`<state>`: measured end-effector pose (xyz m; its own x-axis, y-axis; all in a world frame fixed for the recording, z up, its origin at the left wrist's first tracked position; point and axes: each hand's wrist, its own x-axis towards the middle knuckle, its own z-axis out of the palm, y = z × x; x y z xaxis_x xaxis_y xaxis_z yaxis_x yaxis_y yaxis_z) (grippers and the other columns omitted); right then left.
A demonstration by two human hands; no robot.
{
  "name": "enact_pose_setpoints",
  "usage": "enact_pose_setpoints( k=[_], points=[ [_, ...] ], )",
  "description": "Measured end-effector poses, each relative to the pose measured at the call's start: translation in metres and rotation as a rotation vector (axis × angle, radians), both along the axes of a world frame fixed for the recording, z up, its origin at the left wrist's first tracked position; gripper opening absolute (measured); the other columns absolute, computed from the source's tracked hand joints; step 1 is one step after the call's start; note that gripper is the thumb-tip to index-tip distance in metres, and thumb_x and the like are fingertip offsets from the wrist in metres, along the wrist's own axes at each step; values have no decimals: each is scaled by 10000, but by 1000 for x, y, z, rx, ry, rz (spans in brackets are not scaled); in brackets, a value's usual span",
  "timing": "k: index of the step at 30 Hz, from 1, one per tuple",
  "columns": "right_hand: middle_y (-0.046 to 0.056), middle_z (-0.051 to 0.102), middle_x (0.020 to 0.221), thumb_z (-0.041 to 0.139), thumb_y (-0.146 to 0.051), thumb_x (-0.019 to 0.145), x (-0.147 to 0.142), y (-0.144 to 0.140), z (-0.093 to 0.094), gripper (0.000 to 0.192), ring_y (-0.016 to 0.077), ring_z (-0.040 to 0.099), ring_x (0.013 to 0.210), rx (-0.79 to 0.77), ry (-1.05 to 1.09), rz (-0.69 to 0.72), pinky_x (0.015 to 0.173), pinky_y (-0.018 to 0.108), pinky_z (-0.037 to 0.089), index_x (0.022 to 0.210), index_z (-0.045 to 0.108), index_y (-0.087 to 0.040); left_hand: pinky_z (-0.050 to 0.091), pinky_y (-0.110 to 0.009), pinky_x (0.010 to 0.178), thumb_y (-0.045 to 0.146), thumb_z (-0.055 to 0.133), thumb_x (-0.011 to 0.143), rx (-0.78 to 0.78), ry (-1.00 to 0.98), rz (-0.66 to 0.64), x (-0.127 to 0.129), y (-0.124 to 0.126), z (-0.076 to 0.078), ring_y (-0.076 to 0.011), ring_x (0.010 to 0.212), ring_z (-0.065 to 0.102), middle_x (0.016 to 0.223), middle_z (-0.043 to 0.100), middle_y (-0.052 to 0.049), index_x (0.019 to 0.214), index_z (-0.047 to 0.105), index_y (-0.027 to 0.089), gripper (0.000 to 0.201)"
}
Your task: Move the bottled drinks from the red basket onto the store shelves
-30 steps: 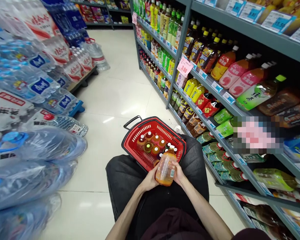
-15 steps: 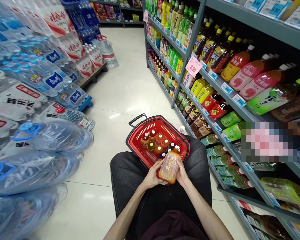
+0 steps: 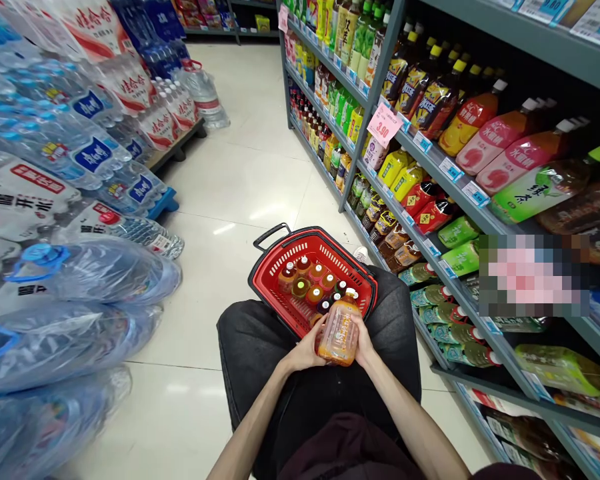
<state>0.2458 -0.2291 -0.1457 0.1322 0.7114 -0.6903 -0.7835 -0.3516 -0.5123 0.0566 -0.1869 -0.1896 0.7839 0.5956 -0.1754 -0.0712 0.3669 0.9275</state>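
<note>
You've got one orange drink bottle point(image 3: 339, 331) gripped on both sides, left hand point(image 3: 306, 349) and right hand point(image 3: 365, 343). Clear plastic, amber liquid, pale label, white cap pointing away from you, tilted slightly. It sits over the near rim of the red basket point(image 3: 271, 289).

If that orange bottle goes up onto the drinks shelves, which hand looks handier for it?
Probably the right hand. Both hands clasp the orange bottle above the red basket, but the drinks shelves stand on the person's right, so the left hand would have to cross the body.
</note>
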Motion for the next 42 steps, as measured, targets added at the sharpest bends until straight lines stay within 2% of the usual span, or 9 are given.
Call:
enact_pose_setpoints(
  k=[3, 6, 17, 20, 23, 27, 31, 38, 42],
  points=[
    [103, 819, 1021, 811, -460, 722, 0, -1, -4, 464, 288, 776, 908, -32, -20, 11, 890, 430, 629, 1067, 743, -158, 414, -549, 1223, 234, 982, 596, -22, -42, -18, 0, -2, -6, -413, 1581, 289, 1728, 212, -225, 1695, 90, 276, 1415],
    [104, 816, 1020, 821, -463, 703, 0, -1, -6, 497, 290, 774, 912, -39, -24, 22, 882, 425, 625, 1087, 734, -160, 377, -558, 1251, 228, 981, 598, 19, -25, 13, 0, -3, -5, -418, 1610, 193, 1749, 161, -215, 1700, 98, 261, 1413],
    [38, 814, 1024, 932, -409, 673, -6, 4, 0, 519, 236, 766, 954, 5, -140, -38, 917, 364, 611, 1102, 735, -191, 190, -604, 1313, 342, 992, 644, 241, 76, 69, -1, -2, -6, -402, 1587, 281, 1727, 211, -253, 1701, 105, 193, 1388],
    [40, 815, 1051, 943, -425, 673, -5, 4, 1, 531, 242, 766, 982, -2, -147, -40, 932, 364, 612, 1112, 745, -202, 265, -591, 1293, 345, 984, 656, 244, 85, 74, 0, -3, -1, -399, 1556, 354, 1705, 279, -248, 1699, 135, 208, 1352],
    [71, 815, 1067, 913, -524, 702, -3, 4, 4, 540, 278, 768, 995, -1, -107, -30, 941, 406, 614, 1102, 755, -197, 379, -552, 1245, 313, 989, 636, 266, 89, 119, 0, -4, 13, -388, 1475, 483, 1625, 434, -233, 1675, 240, 220, 1284],
    [145, 805, 1102, 664, -815, 799, 3, 3, 10, 724, 365, 760, 1035, 15, 91, 72, 964, 544, 594, 1129, 765, -178, 529, -481, 1093, 294, 967, 628, 343, 126, 193, -1, -5, 30, -321, 1184, 683, 1381, 643, -170, 1598, 388, 209, 1133],
    [108, 808, 1073, 551, -848, 825, 8, 4, 11, 713, 348, 752, 1040, -7, 42, -2, 978, 536, 580, 1079, 777, -222, 564, -444, 1011, 291, 992, 582, 273, 81, 218, 0, -6, 32, -277, 1047, 705, 1265, 701, -134, 1544, 470, 205, 1099],
    [78, 797, 947, 554, -801, 823, 14, 1, 6, 624, 313, 740, 950, -27, 94, -44, 984, 490, 567, 955, 775, -232, 499, -517, 1145, 294, 1044, 559, 9, -20, 106, -1, -3, 34, -357, 1305, 638, 1423, 660, -188, 1473, 592, 188, 1025],
    [83, 790, 948, 529, -729, 854, 13, -1, 9, 577, 318, 738, 971, -3, 149, -14, 982, 493, 564, 968, 778, -221, 424, -572, 1218, 353, 1049, 558, -25, 1, 64, -8, -4, 32, -391, 1363, 599, 1471, 630, -182, 1429, 657, 183, 970]
  ],
)
